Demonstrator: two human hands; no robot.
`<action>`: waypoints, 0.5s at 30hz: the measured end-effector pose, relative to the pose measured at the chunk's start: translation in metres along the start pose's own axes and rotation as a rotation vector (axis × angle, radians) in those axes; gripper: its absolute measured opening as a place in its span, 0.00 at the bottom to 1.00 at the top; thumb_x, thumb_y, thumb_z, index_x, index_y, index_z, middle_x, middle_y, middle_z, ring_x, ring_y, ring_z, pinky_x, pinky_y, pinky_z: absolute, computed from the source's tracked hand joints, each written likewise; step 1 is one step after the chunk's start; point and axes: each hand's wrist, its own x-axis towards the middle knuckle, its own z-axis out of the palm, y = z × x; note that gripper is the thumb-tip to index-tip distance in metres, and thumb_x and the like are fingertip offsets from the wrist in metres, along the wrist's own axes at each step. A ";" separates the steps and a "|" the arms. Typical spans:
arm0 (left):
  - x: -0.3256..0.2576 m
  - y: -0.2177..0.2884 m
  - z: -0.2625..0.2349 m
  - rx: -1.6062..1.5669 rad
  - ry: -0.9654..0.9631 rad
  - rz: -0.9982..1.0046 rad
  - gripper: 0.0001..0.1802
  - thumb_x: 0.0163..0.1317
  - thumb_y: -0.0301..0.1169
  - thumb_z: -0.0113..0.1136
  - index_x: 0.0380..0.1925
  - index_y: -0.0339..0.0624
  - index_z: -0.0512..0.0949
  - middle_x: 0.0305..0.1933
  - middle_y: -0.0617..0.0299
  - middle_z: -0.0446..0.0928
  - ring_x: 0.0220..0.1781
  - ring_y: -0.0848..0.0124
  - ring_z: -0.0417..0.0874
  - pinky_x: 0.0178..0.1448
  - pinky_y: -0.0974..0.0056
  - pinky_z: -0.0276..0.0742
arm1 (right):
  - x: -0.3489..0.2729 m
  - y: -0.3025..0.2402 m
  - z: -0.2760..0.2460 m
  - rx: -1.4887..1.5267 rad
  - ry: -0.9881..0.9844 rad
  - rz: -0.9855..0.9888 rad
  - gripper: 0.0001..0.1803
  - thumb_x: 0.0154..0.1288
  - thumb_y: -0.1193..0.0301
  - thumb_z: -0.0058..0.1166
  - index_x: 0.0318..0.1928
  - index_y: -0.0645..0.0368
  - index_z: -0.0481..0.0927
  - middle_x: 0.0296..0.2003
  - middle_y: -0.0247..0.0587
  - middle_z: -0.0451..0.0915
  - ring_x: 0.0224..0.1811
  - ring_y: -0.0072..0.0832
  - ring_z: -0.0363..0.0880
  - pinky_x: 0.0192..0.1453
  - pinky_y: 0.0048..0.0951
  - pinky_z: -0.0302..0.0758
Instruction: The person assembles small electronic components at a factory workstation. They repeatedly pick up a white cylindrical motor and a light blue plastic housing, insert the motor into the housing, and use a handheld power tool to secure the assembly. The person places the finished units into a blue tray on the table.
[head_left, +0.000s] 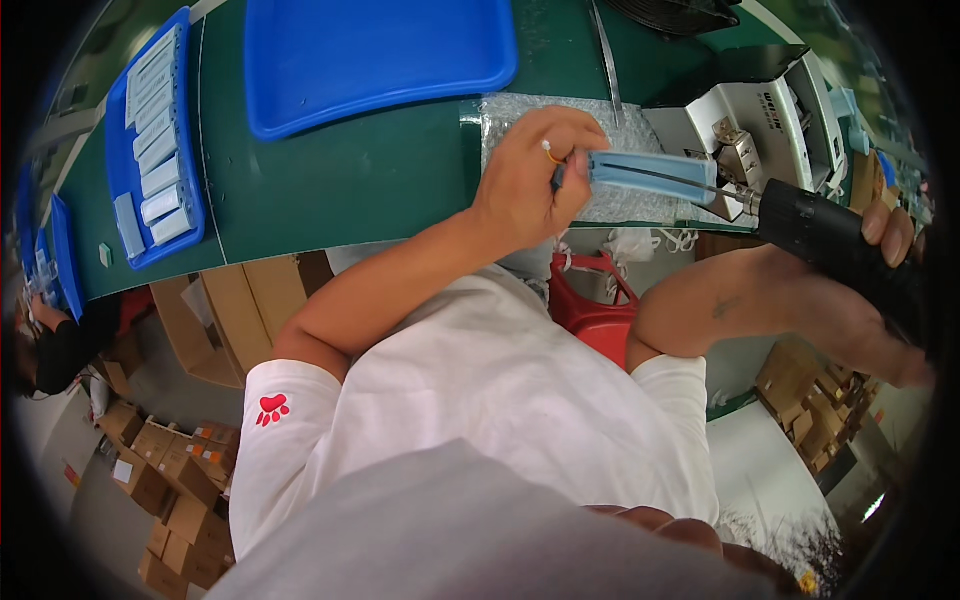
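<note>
My left hand (530, 185) is closed round the left end of a long light-blue plastic casing (655, 172), held above the table's front edge. A short yellow wire with a white plug end (547, 148) shows against that hand. My right hand (889, 236) grips a black electric screwdriver (825, 222), tilted with its tip to the left. Its thin bit runs along the inside of the casing toward my left fingers. Where the bit ends is too small to tell.
Bubble wrap (500, 125) lies under the casing. A white screw feeder (770, 115) stands right, and tweezers (606, 55) lie behind. Left are a large blue tray (380, 115) and a blue tray (190, 235) of light-blue casings. A red stool (590, 310) stands below the table.
</note>
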 end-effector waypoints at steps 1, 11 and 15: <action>0.000 -0.001 0.000 -0.025 0.009 -0.017 0.10 0.67 0.21 0.49 0.44 0.39 0.79 0.47 0.53 0.82 0.46 0.58 0.81 0.49 0.58 0.77 | -0.002 -0.001 0.001 -0.077 0.025 -0.024 0.31 0.77 0.38 0.37 0.59 0.51 0.67 0.39 0.46 0.72 0.25 0.29 0.72 0.19 0.25 0.70; -0.003 0.006 0.000 0.004 0.048 0.027 0.10 0.68 0.20 0.48 0.44 0.37 0.78 0.46 0.51 0.81 0.43 0.58 0.81 0.48 0.58 0.77 | -0.010 0.006 -0.032 0.141 0.145 0.038 0.51 0.62 0.21 0.41 0.43 0.66 0.72 0.37 0.43 0.73 0.28 0.32 0.72 0.28 0.30 0.71; -0.006 0.000 0.002 0.007 0.057 0.019 0.09 0.69 0.21 0.48 0.42 0.36 0.78 0.44 0.50 0.80 0.43 0.56 0.81 0.49 0.58 0.77 | -0.017 0.007 -0.022 0.033 0.169 0.033 0.48 0.63 0.24 0.45 0.46 0.63 0.72 0.35 0.45 0.76 0.25 0.32 0.73 0.28 0.30 0.72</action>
